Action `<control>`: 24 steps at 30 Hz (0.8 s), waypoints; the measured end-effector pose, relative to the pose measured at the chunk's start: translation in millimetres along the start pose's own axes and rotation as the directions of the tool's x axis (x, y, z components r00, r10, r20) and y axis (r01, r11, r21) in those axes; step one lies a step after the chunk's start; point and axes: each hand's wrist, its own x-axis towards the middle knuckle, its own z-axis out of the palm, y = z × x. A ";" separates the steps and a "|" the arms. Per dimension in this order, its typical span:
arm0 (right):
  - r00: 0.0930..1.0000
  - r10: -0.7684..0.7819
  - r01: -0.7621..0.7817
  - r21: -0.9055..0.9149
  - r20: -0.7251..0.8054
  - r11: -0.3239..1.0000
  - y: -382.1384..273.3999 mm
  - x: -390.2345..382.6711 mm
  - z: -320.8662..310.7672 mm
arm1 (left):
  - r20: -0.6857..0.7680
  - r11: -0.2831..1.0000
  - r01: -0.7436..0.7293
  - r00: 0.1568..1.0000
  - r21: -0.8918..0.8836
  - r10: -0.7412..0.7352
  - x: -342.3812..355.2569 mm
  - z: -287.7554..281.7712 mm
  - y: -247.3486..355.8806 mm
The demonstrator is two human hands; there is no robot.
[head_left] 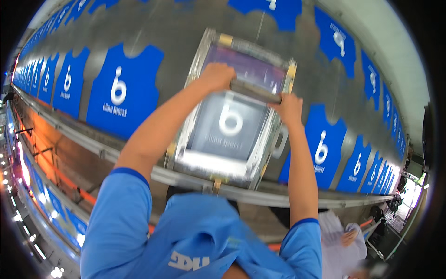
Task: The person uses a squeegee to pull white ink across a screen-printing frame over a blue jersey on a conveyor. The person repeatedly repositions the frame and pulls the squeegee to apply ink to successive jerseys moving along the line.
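A long, narrow greyish bar (255,92) spans a silver rectangular metal frame (258,49), its ends gripped by the curled left hand (217,76) and right hand (290,108). The frame lies over a long dark-grey tabletop (179,56) bearing rows of blue vest-shaped panels (121,100) with white emblems; past its metal rail (109,149) are bright lights (56,272) and a pale-clothed person (332,242).

Long grey table (181,29) extending to both sides of the grip, with a metal rail (88,141) along its near edge; white lights (39,251), far left; bright opening (411,189), far right.
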 end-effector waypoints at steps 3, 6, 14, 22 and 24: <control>0.999 -0.042 0.043 0.032 -0.019 0.999 -16.9 -57.4 11.9 | 0.068 1.000 0.026 0.997 0.009 -0.026 -57.7 22.1 16.8; 0.988 -0.096 0.107 0.084 -0.120 0.991 -35.8 -148.0 32.7 | 0.064 1.000 0.024 0.998 0.002 -0.025 -144.6 65.4 41.7; 0.981 -0.166 0.181 0.170 -0.103 0.969 -61.3 -219.7 29.8 | -0.030 0.995 -0.003 1.000 -0.102 0.000 -232.6 95.9 60.5; 0.995 -0.070 0.069 -0.019 -0.071 0.997 -2.1 -7.8 -17.5 | -0.038 1.000 -0.015 0.999 -0.026 0.014 -15.2 -4.8 4.0; 0.999 -0.023 0.022 -0.037 -0.022 0.999 5.7 32.9 -29.7 | -0.024 0.999 -0.019 1.000 -0.040 0.018 24.4 -27.8 -5.1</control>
